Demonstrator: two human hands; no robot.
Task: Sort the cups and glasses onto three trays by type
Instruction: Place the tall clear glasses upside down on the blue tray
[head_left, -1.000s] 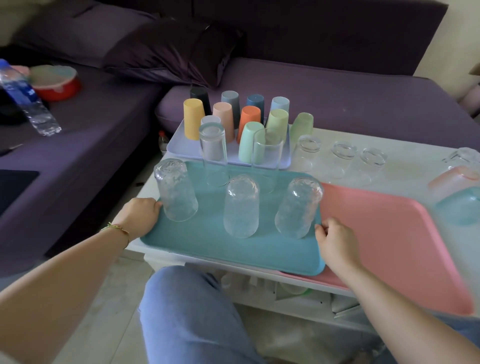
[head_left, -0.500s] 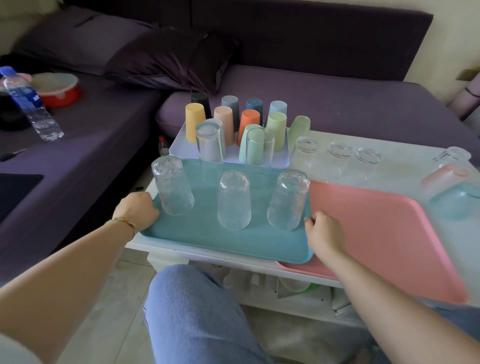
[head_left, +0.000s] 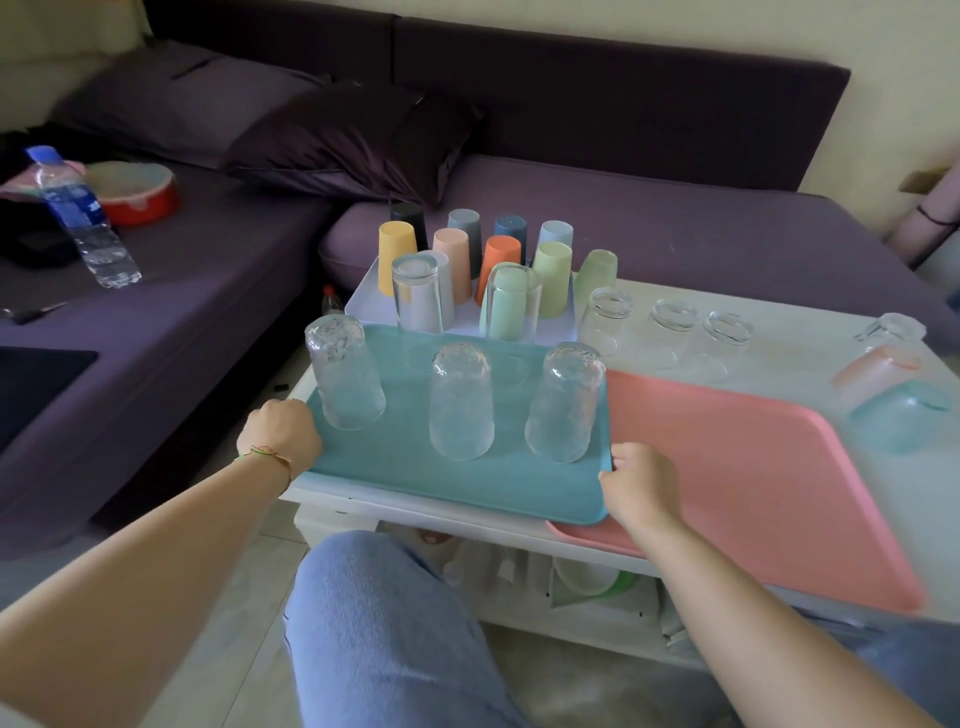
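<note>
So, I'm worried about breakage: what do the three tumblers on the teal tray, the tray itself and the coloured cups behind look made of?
The tumblers look like clear glass: see-through, pebbled walls; clear plastic cannot be ruled out. The teal tray is probably plastic: opaque, matte, moulded raised rim. The coloured cups are probably plastic too: opaque pastels, dull finish.
</note>
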